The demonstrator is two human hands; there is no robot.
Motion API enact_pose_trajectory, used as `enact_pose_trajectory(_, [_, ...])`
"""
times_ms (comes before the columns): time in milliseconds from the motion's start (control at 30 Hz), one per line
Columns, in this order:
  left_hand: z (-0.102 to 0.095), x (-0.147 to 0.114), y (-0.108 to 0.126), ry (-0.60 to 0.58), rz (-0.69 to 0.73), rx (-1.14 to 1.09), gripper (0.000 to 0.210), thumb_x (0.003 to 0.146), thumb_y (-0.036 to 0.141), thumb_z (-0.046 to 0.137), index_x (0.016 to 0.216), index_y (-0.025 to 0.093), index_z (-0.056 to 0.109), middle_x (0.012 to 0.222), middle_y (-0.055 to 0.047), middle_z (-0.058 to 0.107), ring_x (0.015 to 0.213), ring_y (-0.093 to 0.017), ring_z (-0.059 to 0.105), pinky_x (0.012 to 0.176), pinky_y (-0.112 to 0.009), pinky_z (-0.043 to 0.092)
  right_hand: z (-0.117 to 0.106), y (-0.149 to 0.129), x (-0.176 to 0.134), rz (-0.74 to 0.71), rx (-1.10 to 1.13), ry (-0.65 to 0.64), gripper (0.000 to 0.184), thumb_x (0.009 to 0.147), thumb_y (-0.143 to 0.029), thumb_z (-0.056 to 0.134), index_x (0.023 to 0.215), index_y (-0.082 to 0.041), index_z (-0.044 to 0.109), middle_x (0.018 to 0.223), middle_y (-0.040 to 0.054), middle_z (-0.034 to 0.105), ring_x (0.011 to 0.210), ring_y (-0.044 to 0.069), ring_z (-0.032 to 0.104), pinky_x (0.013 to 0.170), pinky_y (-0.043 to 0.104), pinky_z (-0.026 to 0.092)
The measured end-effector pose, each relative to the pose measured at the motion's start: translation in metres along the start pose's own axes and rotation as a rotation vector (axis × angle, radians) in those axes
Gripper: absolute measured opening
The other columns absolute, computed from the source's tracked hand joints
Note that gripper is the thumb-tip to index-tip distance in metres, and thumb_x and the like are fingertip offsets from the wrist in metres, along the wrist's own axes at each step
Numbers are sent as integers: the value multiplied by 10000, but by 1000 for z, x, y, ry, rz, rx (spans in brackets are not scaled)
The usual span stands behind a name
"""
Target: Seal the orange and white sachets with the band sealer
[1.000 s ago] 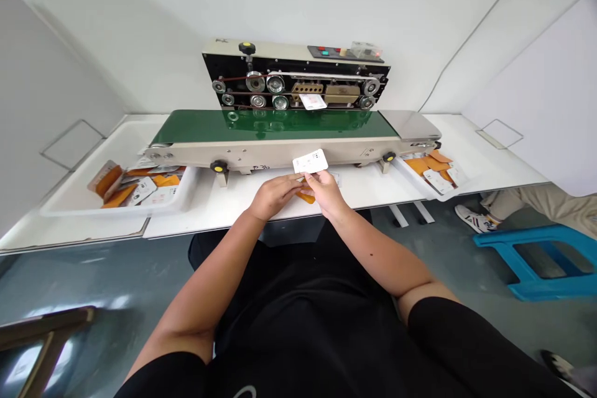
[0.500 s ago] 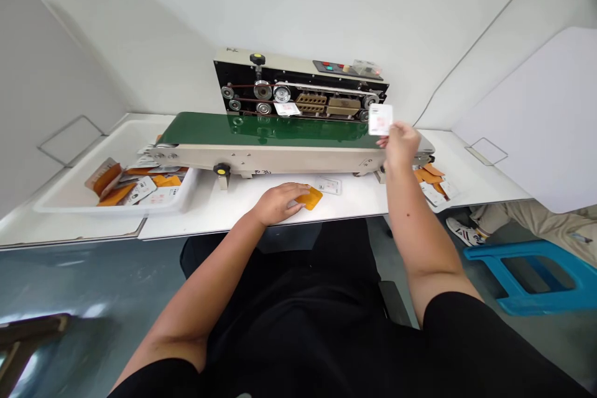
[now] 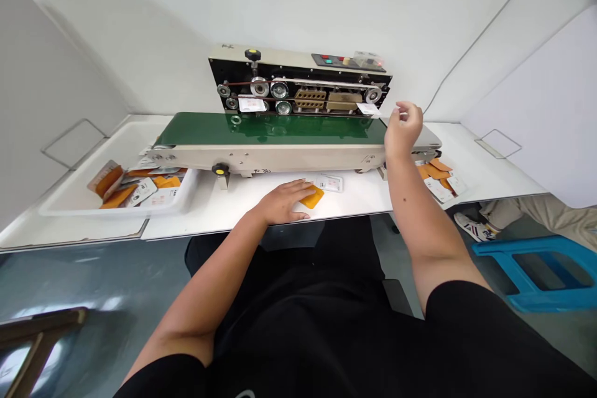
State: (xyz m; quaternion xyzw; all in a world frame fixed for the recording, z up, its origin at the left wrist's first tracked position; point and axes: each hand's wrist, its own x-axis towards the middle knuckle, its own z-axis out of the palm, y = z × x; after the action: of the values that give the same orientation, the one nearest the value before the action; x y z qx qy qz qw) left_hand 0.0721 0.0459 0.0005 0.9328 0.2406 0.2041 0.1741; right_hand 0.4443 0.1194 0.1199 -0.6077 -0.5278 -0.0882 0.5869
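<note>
A person in black sits at a white worktop [image 3: 359, 201] before a sealing machine [image 3: 289, 64] with a green conveyor belt [image 3: 298, 127]. The left hand [image 3: 285, 201] lies spread and palm down, its fingers resting on an orange packet [image 3: 314, 198] near the front edge; those fingers cover the packet's left part. Just beyond lies a clear-edged white packet [image 3: 330, 183], its print too small to read.

The right hand [image 3: 405, 124] is raised over the belt's right end, fingers loosely curled and not closed on anything, hiding part of the metal end plate [image 3: 426, 129]. Near its fingertips, but apart from them, a white packet at the machine's right end [image 3: 369, 109] shows foreshortened, its face hard to make out. A second white packet at the left rollers [image 3: 252, 104] hangs upright, covering part of the rollers behind it.

At left, a white bin [image 3: 112, 211] holds heaped orange and white packets, some overlapped and its far corner hidden behind the conveyor. More packets [image 3: 438, 185] lie at right, partly masked by the forearm. The frame cuts off a blue stool [image 3: 532, 273] and another person's leg [image 3: 536, 210].
</note>
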Motion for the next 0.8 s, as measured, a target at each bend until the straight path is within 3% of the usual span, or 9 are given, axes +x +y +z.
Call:
enact_pose_trajectory(67, [1,2,1,-45,-17,0,867,874,642,780,1616,297,493,1715,-98,419,1596,-366,383,1317,-521,305,-11,-11,-57,-98,12,-54,266,1031,-272,483,1123,-180,715,1115,120,697,1053,211,662,1007,389,559])
enact_pose_trajectory(133, [1,3,2,-66,-7,-22,894,853,663,794,1613,297,497,1693,-106,457,1583,-365,407,1319,-518,295,-20,-19,-116,-178,24,-398,289,1025,-347,522,1164,-220,740,1112,112,733,1082,258,685,1038,453,561])
enact_pose_trajectory(200, [1,3,3,-70,13,-62,885,831,650,821,1589,300,528,1639,-111,532,1540,-365,472,1298,-523,328,-24,-20,-163,-235,-9,-724,404,979,-431,619,1321,-240,717,1311,134,717,1267,324,649,1119,527,526])
enact_pose_trajectory(300, [-2,2,7,-60,10,-119,828,792,587,875,1524,319,596,1550,-99,626,1436,-357,584,1215,-514,437,-30,-14,-199,-292,-99,-986,688,923,-536,712,1537,-250,591,1649,130,493,1559,394,411,1249,620,396])
enact_pose_trajectory(400, [-3,-1,11,-11,-37,-140,653,796,488,880,1405,337,697,1425,-70,717,1291,-328,685,1096,-461,534,-40,-4,-206,-341,-70,-1065,661,921,-510,745,1526,-282,611,1663,94,487,1579,373,394,1276,625,368])
enact_pose_trajectory(500, [-5,-3,14,51,-74,-138,425,883,396,781,1301,324,763,1281,-52,780,1149,-281,747,1014,-408,573,-54,2,-209,-370,75,-1044,382,962,-359,699,1337,-306,749,1483,71,669,1445,330,565,1224,612,445])
enact_pose_trajectory(633, [-4,-2,12,1,-52,-135,508,845,483,834,1317,310,759,1374,-60,748,1271,-303,706,1091,-438,550,-73,6,-206,-228,246,-868,229,1017,-319,598,1082,-297,817,1157,58,805,1140,283,739,1050,543,583])
enact_pose_trajectory(733, [-2,-1,8,-61,1,-157,597,790,552,888,1318,308,755,1467,-61,698,1418,-319,617,1193,-481,491,-77,8,-170,24,256,-542,195,962,-390,697,1030,-229,784,970,61,795,834,232,755,803,413,633])
enact_pose_trajectory(800, [-1,0,5,-71,30,-177,655,769,559,908,1350,307,738,1495,-66,677,1456,-313,586,1233,-493,458,-72,8,-124,168,266,-282,239,969,-390,680,1070,-182,741,886,57,766,619,162,673,614,311,569])
